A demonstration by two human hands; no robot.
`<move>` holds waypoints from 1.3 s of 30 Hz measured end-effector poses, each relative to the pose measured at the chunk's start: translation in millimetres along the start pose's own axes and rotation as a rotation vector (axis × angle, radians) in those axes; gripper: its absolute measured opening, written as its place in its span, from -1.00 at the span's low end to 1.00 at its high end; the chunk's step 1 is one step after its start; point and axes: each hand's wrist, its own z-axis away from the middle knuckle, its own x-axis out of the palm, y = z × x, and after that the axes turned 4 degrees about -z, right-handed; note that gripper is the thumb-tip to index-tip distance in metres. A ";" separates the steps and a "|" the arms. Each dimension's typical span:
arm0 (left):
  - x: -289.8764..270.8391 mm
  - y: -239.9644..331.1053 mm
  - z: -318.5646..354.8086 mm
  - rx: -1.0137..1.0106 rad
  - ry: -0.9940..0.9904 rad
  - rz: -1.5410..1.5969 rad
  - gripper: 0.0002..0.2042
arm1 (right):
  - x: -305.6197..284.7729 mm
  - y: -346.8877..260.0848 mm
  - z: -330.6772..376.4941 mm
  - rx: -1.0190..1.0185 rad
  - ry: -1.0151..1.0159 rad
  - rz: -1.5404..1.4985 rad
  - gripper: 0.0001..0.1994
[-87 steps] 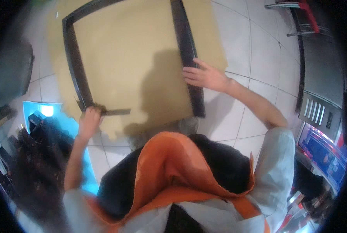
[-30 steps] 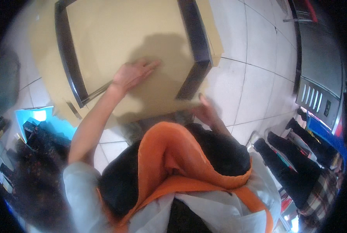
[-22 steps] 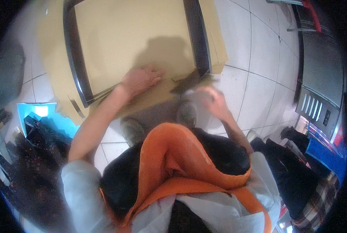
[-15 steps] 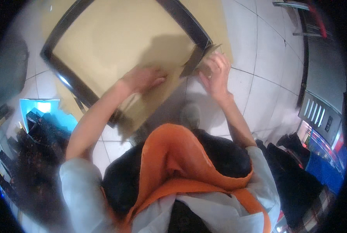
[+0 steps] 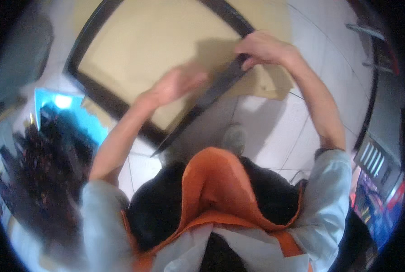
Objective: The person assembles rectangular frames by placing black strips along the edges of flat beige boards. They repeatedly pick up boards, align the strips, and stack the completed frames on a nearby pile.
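Observation:
A large black rectangular frame (image 5: pixel 207 94) lies at an angle before me, with a plain tan panel or sheet (image 5: pixel 157 31) inside it. Its right corner is under my right hand (image 5: pixel 263 47), whose fingers curl over the black edge. My left hand (image 5: pixel 179 84) hovers over or rests near the frame's near side; motion smears it, but the fingers look stretched out and I see nothing in them. Brown paper (image 5: pixel 270 81) with a ragged edge sticks out from beneath the frame beside my right hand.
To the left stand a bright blue sheet or box (image 5: pixel 59 102) and a blurred heap of dark pieces (image 5: pixel 43 177). A grey slotted metal cabinet (image 5: pixel 372 158) is at the right. White floor tiles (image 5: pixel 275 131) lie around, and my knees under an orange apron (image 5: pixel 218 181) are close to the frame.
The brown paper flap folded over the near side has gone back, baring the black edge. My right hand has let go of the paper and moved onto the corner; my left has lifted slightly.

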 end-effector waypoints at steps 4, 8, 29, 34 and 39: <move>-55.6 20.8 90.6 -0.327 0.742 -0.074 -0.74 | 9.6 -1.3 16.5 0.104 -0.007 -0.006 -0.72; 2.4 13.4 209.1 -0.278 -0.095 -0.613 -0.44 | 6.2 -14.1 15.3 0.058 0.071 -0.029 -0.74; 25.2 -2.9 188.4 -0.110 -0.132 -0.737 -0.38 | 22.7 -16.8 37.0 0.185 0.072 -0.003 -0.68; 16.1 25.7 170.2 -0.332 -0.261 -0.608 -0.43 | 23.1 -9.8 35.1 0.202 0.095 -0.113 -0.67; 30.2 3.6 177.3 -0.432 0.130 -0.174 -0.74 | 28.1 5.0 30.8 0.310 0.020 -0.312 -0.64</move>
